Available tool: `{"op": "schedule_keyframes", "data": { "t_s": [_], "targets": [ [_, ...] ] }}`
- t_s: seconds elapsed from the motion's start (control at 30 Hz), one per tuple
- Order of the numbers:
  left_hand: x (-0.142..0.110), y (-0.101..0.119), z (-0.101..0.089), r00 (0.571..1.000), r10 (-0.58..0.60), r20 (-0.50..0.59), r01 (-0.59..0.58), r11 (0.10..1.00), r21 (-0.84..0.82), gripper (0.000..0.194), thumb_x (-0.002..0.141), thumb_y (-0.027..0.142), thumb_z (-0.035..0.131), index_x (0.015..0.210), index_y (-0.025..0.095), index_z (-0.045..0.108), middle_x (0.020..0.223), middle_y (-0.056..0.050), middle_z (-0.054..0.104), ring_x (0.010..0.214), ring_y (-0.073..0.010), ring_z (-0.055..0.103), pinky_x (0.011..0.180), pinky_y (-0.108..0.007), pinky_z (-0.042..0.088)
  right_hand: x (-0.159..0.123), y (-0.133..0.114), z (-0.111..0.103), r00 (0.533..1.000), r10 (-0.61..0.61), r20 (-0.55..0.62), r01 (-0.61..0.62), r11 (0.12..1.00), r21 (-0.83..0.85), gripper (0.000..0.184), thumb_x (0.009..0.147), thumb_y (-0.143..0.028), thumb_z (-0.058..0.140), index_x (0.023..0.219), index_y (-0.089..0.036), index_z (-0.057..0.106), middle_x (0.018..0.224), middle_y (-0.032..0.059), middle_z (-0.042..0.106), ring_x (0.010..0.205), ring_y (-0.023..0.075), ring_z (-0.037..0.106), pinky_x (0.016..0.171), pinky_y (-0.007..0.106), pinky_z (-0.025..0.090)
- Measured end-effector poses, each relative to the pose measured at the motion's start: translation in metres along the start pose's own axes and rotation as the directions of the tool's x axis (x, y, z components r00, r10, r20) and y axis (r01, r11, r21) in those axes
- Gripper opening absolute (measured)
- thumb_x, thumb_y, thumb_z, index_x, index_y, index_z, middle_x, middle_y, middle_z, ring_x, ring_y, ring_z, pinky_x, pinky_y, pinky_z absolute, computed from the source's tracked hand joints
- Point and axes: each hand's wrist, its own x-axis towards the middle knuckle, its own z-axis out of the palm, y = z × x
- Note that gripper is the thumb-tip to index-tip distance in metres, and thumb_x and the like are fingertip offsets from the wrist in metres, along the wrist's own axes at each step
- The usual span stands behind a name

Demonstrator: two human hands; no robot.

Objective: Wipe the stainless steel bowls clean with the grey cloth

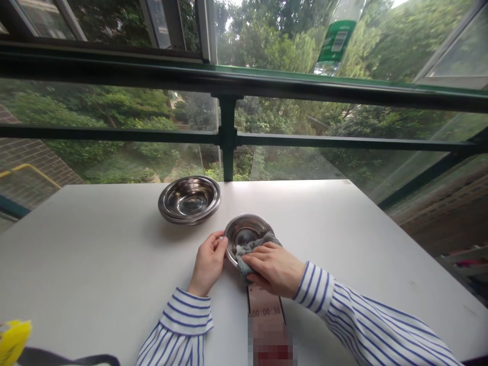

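A small stainless steel bowl is tilted toward me above the white table. My left hand grips its left rim between thumb and fingers. In my right hand is a grey cloth, pressed against the bowl's inner wall and lower right rim. The fingers lie over the cloth, and part of it hangs below the rim. Farther back on the left, a stack of wider steel bowls stands on the table, apart from both hands.
A phone showing a timer lies on the white table below my right hand. Something yellow and a dark strap are at the lower left. Behind the table are a green railing and a plastic bottle.
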Motion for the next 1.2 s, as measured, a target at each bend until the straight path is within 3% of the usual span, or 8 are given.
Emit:
{"op": "schedule_keyframes", "data": {
  "t_s": [0.13, 0.37, 0.53, 0.73, 1.07, 1.2],
  "targets": [
    [-0.002, 0.004, 0.002, 1.000, 0.011, 0.013, -0.012, 1.000, 0.021, 0.029, 0.073, 0.035, 0.058, 0.092, 0.014, 0.059, 0.055, 0.005, 0.052, 0.051, -0.0108, 0.047, 0.051, -0.022, 0.037, -0.006, 0.002, -0.004, 1.000, -0.003, -0.003, 0.003, 1.000, 0.010, 0.032, 0.085, -0.029, 0.045, 0.114, -0.017, 0.049, 0.105, 0.0067, 0.062, 0.096, 0.0198, 0.054, 0.084, 0.033, 0.035],
    [0.000, 0.000, -0.003, 0.997, 0.072, -0.010, -0.071, 0.993, 0.098, 0.035, 0.074, 0.037, 0.056, 0.099, 0.014, 0.061, 0.085, -0.004, 0.068, 0.080, -0.0180, 0.061, 0.075, -0.028, 0.045, 0.023, -0.020, 0.012, 0.989, 0.080, -0.127, -0.077, 0.997, 0.031, 0.044, 0.086, -0.032, 0.040, 0.123, -0.008, 0.040, 0.112, 0.0141, 0.057, 0.103, 0.0228, 0.047, 0.083, 0.035, 0.040],
    [0.002, -0.006, -0.006, 0.997, 0.080, -0.018, -0.077, 0.990, 0.122, 0.036, 0.076, 0.037, 0.055, 0.101, 0.013, 0.060, 0.073, -0.003, 0.066, 0.072, -0.0179, 0.061, 0.068, -0.028, 0.047, 0.018, -0.017, 0.011, 0.994, 0.063, -0.086, -0.062, 0.998, 0.012, 0.043, 0.086, -0.032, 0.039, 0.123, -0.010, 0.040, 0.116, 0.0134, 0.055, 0.106, 0.0233, 0.047, 0.083, 0.035, 0.039],
    [0.002, -0.004, -0.001, 0.996, 0.089, -0.015, -0.087, 0.991, 0.101, 0.034, 0.075, 0.035, 0.055, 0.098, 0.012, 0.062, 0.086, -0.006, 0.069, 0.084, -0.0200, 0.062, 0.078, -0.030, 0.046, -0.005, -0.002, -0.002, 1.000, -0.004, 0.029, 0.004, 1.000, -0.011, 0.035, 0.080, -0.027, 0.049, 0.113, -0.015, 0.049, 0.105, 0.0086, 0.062, 0.097, 0.0206, 0.054, 0.085, 0.034, 0.034],
    [0.002, -0.008, -0.004, 0.996, 0.076, -0.037, -0.073, 0.994, 0.077, 0.037, 0.074, 0.038, 0.056, 0.101, 0.012, 0.061, 0.091, -0.008, 0.069, 0.087, -0.0208, 0.061, 0.080, -0.031, 0.046, 0.029, -0.024, 0.017, 0.978, 0.123, -0.169, -0.127, 0.992, -0.017, 0.045, 0.086, -0.035, 0.040, 0.122, -0.008, 0.040, 0.112, 0.0156, 0.057, 0.102, 0.0247, 0.047, 0.081, 0.038, 0.040],
    [0.003, -0.008, -0.004, 0.996, 0.064, -0.060, -0.060, 0.996, 0.059, 0.038, 0.072, 0.039, 0.057, 0.099, 0.012, 0.062, 0.079, -0.005, 0.068, 0.077, -0.0200, 0.062, 0.073, -0.031, 0.048, 0.021, -0.018, 0.014, 0.991, 0.079, -0.110, -0.081, 0.997, -0.013, 0.041, 0.087, -0.033, 0.039, 0.122, -0.010, 0.041, 0.112, 0.0141, 0.058, 0.104, 0.0232, 0.048, 0.081, 0.036, 0.039]
  ]
}}
